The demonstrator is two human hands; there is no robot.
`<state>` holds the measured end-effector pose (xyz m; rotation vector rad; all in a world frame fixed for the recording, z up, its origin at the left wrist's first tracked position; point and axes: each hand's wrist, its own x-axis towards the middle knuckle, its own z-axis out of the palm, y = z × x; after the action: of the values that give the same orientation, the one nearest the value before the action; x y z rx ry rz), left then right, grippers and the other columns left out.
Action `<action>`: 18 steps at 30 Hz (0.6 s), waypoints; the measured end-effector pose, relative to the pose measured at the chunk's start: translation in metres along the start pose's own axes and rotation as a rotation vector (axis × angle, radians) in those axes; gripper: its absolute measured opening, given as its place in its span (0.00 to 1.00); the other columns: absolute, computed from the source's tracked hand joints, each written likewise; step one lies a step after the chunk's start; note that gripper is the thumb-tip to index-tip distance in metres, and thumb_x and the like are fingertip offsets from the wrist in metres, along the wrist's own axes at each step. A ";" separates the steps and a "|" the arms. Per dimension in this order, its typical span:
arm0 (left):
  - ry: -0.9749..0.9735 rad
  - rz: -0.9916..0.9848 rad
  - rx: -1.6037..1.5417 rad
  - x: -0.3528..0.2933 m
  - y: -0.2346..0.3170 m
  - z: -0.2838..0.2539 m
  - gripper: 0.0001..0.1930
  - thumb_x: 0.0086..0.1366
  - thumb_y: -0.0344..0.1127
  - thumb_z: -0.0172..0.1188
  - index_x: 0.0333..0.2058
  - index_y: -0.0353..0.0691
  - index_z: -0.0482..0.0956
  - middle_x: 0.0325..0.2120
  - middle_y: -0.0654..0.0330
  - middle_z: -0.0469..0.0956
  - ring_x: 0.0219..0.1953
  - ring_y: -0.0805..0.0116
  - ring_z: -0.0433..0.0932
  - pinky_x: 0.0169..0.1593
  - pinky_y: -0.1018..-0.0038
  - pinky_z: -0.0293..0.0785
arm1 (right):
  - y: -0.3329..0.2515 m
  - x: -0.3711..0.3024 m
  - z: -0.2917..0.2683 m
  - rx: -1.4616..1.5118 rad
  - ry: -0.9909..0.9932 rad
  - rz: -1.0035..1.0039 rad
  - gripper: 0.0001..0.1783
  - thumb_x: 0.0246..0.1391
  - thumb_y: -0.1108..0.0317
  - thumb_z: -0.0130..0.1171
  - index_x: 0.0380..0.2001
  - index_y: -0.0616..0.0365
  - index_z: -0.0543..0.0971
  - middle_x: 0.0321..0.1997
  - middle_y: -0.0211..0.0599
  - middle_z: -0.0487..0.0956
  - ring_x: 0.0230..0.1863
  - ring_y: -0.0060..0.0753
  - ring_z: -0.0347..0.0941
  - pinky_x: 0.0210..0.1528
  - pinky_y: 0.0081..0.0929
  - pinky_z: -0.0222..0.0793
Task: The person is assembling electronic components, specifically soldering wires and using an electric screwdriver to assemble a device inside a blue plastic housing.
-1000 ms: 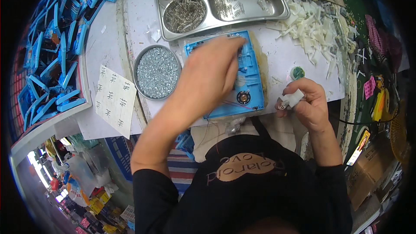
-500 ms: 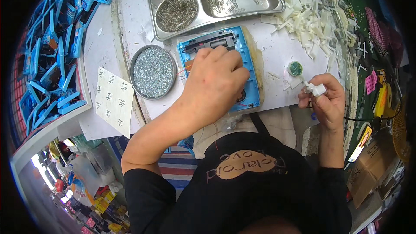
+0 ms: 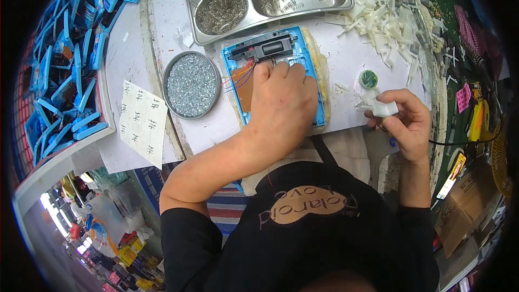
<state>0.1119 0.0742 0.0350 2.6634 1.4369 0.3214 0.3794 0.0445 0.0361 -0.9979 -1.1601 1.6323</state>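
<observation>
My left hand [image 3: 286, 100] is over a blue plastic casing [image 3: 320, 97], its fingers curled down inside so that the fingertips and anything in them are hidden. Above my knuckles, a black module [image 3: 270, 47] runs across the casing's far side. A brown board [image 3: 244, 89] and thin coloured wires [image 3: 244, 75] show left of my hand. Off to the right, my right hand [image 3: 409, 121] pinches a white plastic piece [image 3: 385, 109] between thumb and fingers. A small coiled spring [image 3: 364, 107] appears at that piece's left side.
A round dish of small silver screws [image 3: 190, 85] stands left of the casing. Behind are a metal tray [image 3: 346, 1] of springs and a heap of white plastic pieces [image 3: 386, 27]. A green-filled round container [image 3: 368, 79] sits near my right hand. Blue casings [image 3: 70, 86] pile up far left.
My left hand has shifted right, uncovering more of the black module, wires and brown board. The casing sits slightly farther away. My right hand has turned the white piece and brought it slightly left.
</observation>
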 end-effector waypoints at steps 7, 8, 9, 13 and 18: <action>0.074 -0.078 -0.118 -0.004 -0.003 0.003 0.08 0.53 0.33 0.71 0.30 0.44 0.80 0.31 0.61 0.75 0.39 0.57 0.74 0.46 0.59 0.63 | 0.011 0.024 0.006 -0.307 -0.004 -0.036 0.17 0.57 0.77 0.66 0.50 0.67 0.80 0.45 0.39 0.84 0.41 0.26 0.80 0.46 0.25 0.74; 0.081 -0.077 -0.135 -0.004 -0.004 0.002 0.08 0.53 0.32 0.71 0.30 0.43 0.80 0.31 0.61 0.75 0.39 0.56 0.74 0.45 0.59 0.64 | 0.011 0.028 0.007 -0.368 -0.013 -0.037 0.16 0.55 0.77 0.67 0.48 0.65 0.81 0.45 0.38 0.84 0.40 0.27 0.79 0.45 0.26 0.74; 0.099 -0.067 -0.231 -0.005 -0.006 0.001 0.08 0.53 0.31 0.71 0.30 0.42 0.80 0.30 0.60 0.76 0.38 0.57 0.75 0.44 0.61 0.65 | 0.010 0.032 0.008 -0.429 -0.019 -0.040 0.15 0.54 0.76 0.67 0.47 0.64 0.82 0.45 0.37 0.84 0.40 0.28 0.78 0.45 0.27 0.74; 0.210 -0.124 -0.577 -0.022 -0.030 -0.005 0.08 0.54 0.27 0.72 0.31 0.38 0.81 0.28 0.60 0.76 0.33 0.62 0.74 0.37 0.67 0.69 | -0.002 0.058 0.020 -0.865 -0.123 -0.440 0.17 0.46 0.76 0.70 0.42 0.60 0.84 0.41 0.36 0.80 0.42 0.37 0.74 0.44 0.32 0.72; 0.432 -0.277 -0.632 -0.036 -0.031 0.003 0.08 0.57 0.20 0.70 0.31 0.35 0.80 0.28 0.60 0.75 0.25 0.70 0.70 0.26 0.75 0.65 | -0.006 0.074 0.036 -1.010 -0.250 -0.506 0.24 0.36 0.78 0.71 0.43 0.59 0.84 0.39 0.39 0.75 0.42 0.44 0.70 0.47 0.39 0.68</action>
<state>0.0679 0.0618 0.0216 1.9316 1.4556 1.1535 0.3254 0.1060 0.0414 -0.9551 -2.2872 0.7250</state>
